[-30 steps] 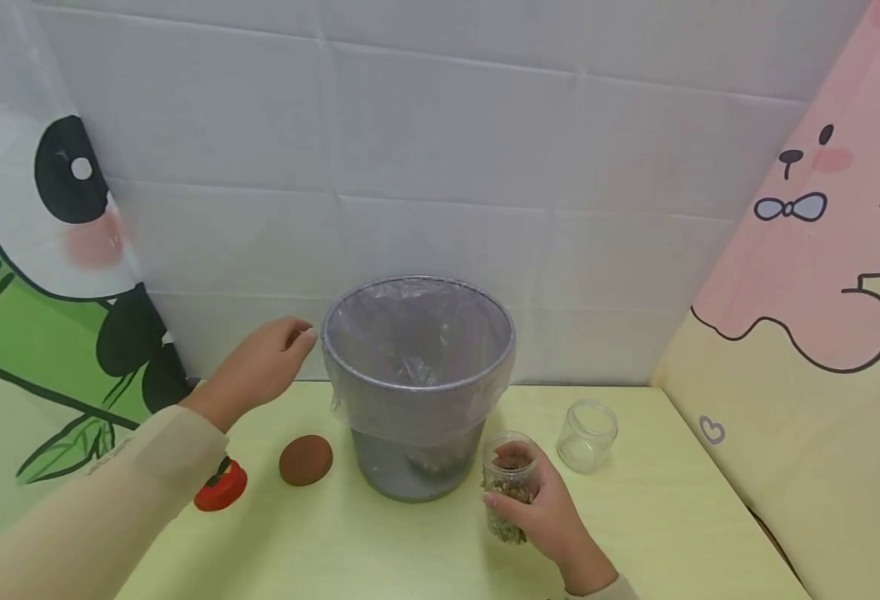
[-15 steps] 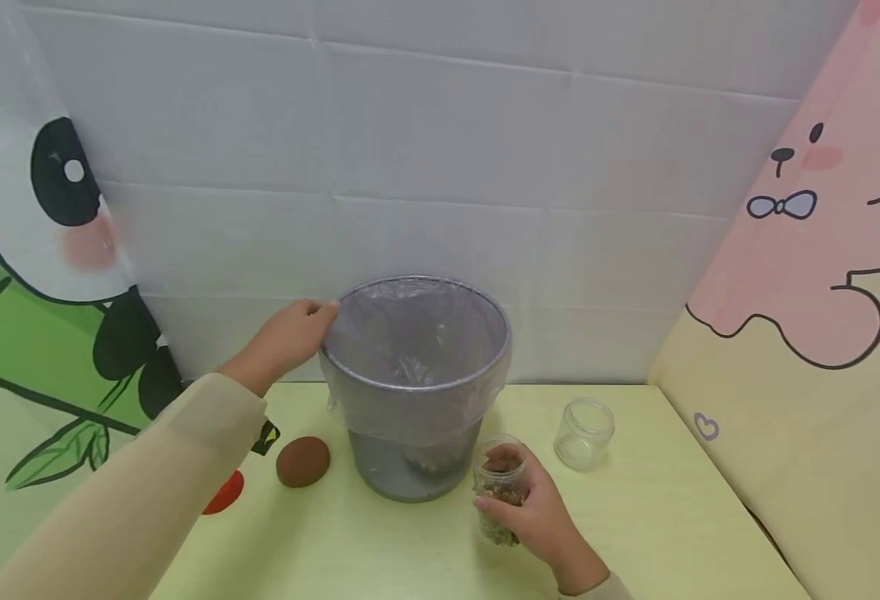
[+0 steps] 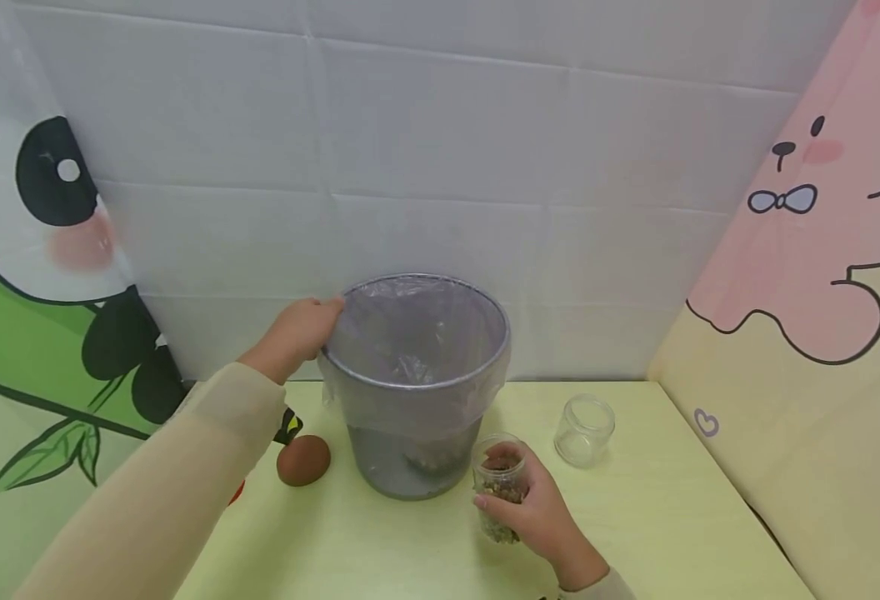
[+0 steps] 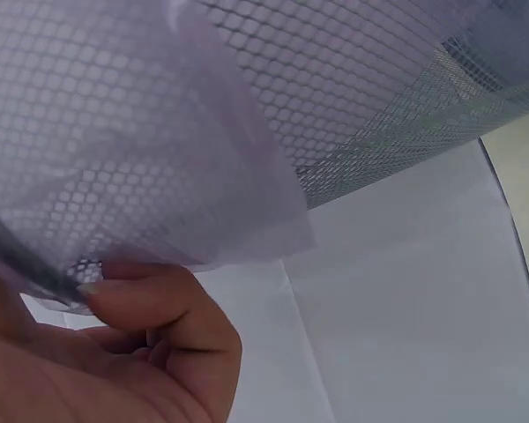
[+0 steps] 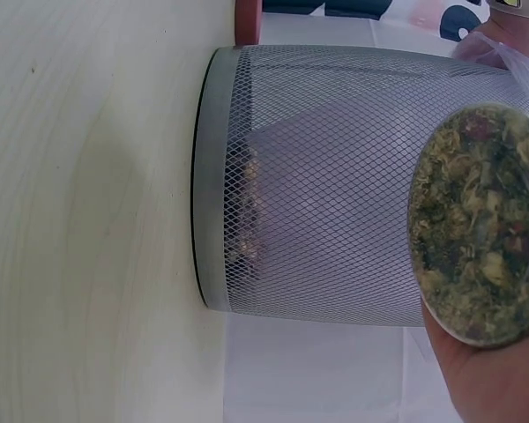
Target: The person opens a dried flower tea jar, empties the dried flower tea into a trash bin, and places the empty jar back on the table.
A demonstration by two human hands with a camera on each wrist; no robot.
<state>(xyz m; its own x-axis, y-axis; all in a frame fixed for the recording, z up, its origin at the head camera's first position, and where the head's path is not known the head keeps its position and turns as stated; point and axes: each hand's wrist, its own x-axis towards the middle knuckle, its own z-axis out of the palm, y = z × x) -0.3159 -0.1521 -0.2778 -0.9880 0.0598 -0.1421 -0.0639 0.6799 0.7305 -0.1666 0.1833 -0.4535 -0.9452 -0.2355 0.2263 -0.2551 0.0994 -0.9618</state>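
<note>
A grey mesh trash can [image 3: 413, 462], lined with a thin clear purplish bag [image 3: 410, 408], stands at the middle back of the table. My left hand [image 3: 297, 335] grips the can's left rim; in the left wrist view its thumb and fingers are curled about the rim and bag edge. In front of the can's right side, my right hand [image 3: 537, 517] holds a clear lidless jar [image 3: 494, 483] around its side. Dried herbs and flowers [image 5: 476, 220] fill much of this jar, seen through its base in the right wrist view. The jar looks upright, mouth up.
An empty clear jar [image 3: 585, 432] stands to the right. Left of the can lies a round brown lid [image 3: 303, 460]. A red lid [image 3: 236, 493] is mostly hidden behind my left sleeve. Dried bits [image 5: 247, 216] show through the mesh at the can's bottom. A white sheet hangs close behind.
My left hand has moved right and taken hold of the can's left rim. The sleeve now covers most of the red lid. My right hand and its jar have barely moved.
</note>
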